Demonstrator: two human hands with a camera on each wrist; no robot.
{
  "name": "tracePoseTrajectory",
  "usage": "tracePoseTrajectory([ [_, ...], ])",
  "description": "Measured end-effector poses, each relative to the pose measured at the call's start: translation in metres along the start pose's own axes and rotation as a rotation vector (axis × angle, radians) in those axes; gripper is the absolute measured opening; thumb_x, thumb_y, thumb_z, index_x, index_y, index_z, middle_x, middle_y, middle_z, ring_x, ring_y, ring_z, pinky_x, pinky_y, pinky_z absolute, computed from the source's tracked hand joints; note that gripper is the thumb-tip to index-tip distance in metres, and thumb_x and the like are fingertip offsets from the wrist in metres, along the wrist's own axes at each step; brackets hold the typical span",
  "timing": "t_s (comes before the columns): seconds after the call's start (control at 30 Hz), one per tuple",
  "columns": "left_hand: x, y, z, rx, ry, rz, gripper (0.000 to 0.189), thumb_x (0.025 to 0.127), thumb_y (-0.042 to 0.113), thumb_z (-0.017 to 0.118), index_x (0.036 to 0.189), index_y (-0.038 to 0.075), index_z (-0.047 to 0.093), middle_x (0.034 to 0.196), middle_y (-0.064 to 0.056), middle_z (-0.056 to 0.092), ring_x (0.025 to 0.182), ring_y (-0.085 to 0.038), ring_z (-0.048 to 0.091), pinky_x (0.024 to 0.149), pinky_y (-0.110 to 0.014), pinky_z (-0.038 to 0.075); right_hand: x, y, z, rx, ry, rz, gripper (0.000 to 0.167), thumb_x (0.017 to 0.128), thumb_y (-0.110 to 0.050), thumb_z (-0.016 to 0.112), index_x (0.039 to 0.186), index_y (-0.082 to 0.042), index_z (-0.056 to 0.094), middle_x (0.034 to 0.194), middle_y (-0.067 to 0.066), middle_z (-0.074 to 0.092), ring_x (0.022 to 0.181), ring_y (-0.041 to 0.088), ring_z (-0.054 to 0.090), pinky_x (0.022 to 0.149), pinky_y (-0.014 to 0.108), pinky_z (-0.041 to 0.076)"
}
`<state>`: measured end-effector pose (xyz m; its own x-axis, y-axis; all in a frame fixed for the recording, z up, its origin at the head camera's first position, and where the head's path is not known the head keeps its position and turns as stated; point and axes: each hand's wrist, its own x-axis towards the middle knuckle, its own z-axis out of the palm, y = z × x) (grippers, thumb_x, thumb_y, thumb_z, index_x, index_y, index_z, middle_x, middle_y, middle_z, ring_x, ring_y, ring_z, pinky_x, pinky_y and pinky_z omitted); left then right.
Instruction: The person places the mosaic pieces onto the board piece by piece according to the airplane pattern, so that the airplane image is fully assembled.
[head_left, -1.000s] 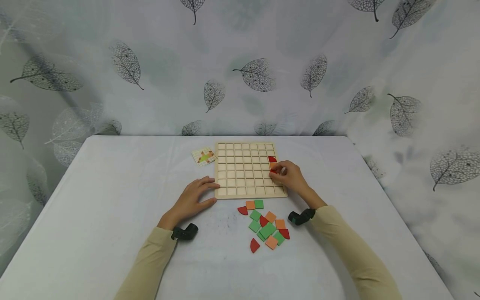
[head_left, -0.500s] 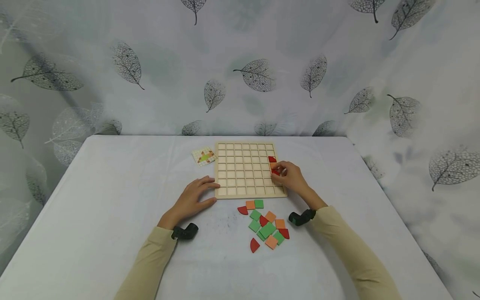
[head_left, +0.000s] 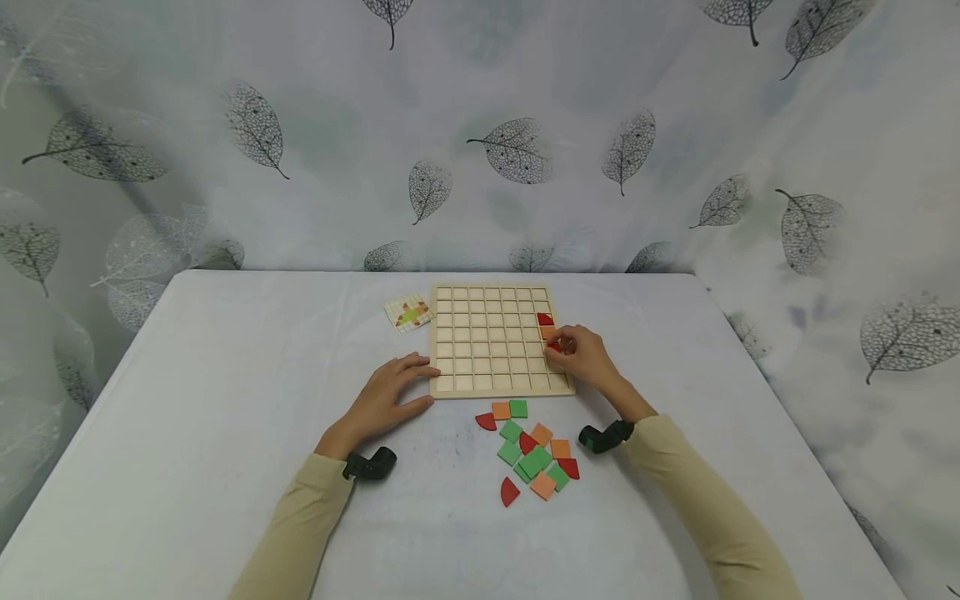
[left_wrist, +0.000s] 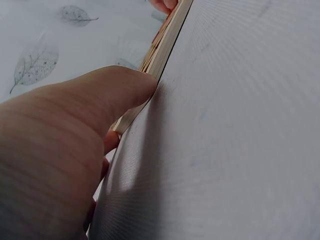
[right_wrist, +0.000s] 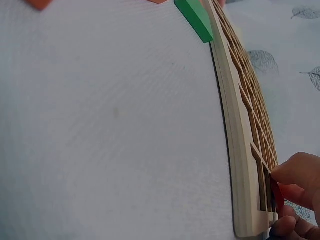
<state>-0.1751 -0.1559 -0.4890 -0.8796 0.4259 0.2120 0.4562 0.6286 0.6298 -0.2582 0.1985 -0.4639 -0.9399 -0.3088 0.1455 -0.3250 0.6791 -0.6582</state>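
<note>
A light wooden grid board point(head_left: 480, 367) lies on the table. My right hand point(head_left: 587, 357) is over its right edge, pinching a red quarter-circle tile point(right_wrist: 277, 194) between thumb and fingers, close to the grid cells. Just beyond those fingers, an orange square tile point(head_left: 547, 332) and another red quarter-circle tile point(head_left: 545, 319) sit in the right-hand column. My left hand point(head_left: 386, 393) rests at the board's left front corner, fingers extended onto the rim. In the left wrist view its thumb point(left_wrist: 122, 90) touches the board's side. The right hand partly hides the cells beneath it.
In front of the board lies a loose group of tiles: green squares such as the green tile point(head_left: 536, 461), orange squares point(head_left: 543, 485) and red quarter circles point(head_left: 510, 491). A pattern card point(head_left: 408, 313) lies beside the board's far left corner. The tablecloth point(head_left: 225, 375) is white.
My right hand has shifted slightly rightward and toward me with the red quarter-circle tile, showing more of the orange tile. My left hand and the loose tiles have not moved.
</note>
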Motion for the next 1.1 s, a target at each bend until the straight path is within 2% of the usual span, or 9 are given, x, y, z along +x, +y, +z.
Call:
tracePoseTrajectory([
  [0.27, 0.0, 0.0, 0.0, -0.007, 0.0, 0.004, 0.042, 0.091, 0.026, 0.07, 0.131, 0.016, 0.061, 0.143, -0.01, 0.05, 0.142, -0.032, 0.034, 0.115, -0.056, 0.023, 0.0, 0.001, -0.004, 0.008, -0.002, 0.052, 0.02, 0.089, -0.016, 0.072, 0.097, 0.0, 0.065, 0.075, 0.006, 0.06, 0.067, 0.016, 0.052, 0.057, 0.025, 0.041],
  [0.53, 0.0, -0.001, 0.001, -0.008, -0.004, 0.007, 0.042, 0.091, 0.026, 0.07, 0.131, 0.016, 0.061, 0.144, -0.01, 0.049, 0.142, -0.032, 0.033, 0.115, -0.056, 0.022, -0.003, -0.004, -0.011, 0.04, -0.03, 0.096, 0.028, 0.086, -0.011, 0.074, 0.105, 0.008, 0.068, 0.082, 0.013, 0.067, 0.073, 0.019, 0.058, 0.059, 0.021, 0.045],
  [0.87, 0.001, 0.001, 0.001, -0.012, 0.001, 0.019, 0.042, 0.091, 0.026, 0.069, 0.131, 0.016, 0.061, 0.143, -0.011, 0.05, 0.141, -0.033, 0.034, 0.114, -0.057, 0.023, 0.0, -0.003, -0.01, 0.025, -0.026, 0.097, 0.026, 0.089, -0.01, 0.071, 0.106, 0.008, 0.069, 0.087, 0.016, 0.068, 0.078, 0.023, 0.062, 0.062, 0.023, 0.048],
  [1.1, 0.0, 0.001, 0.0, -0.008, 0.003, 0.016, 0.042, 0.091, 0.025, 0.07, 0.131, 0.016, 0.061, 0.143, -0.011, 0.05, 0.141, -0.033, 0.034, 0.115, -0.056, 0.023, -0.001, -0.002, -0.006, 0.05, -0.013, 0.081, 0.024, 0.088, -0.008, 0.071, 0.106, 0.008, 0.069, 0.083, 0.013, 0.066, 0.073, 0.02, 0.057, 0.057, 0.021, 0.045],
])
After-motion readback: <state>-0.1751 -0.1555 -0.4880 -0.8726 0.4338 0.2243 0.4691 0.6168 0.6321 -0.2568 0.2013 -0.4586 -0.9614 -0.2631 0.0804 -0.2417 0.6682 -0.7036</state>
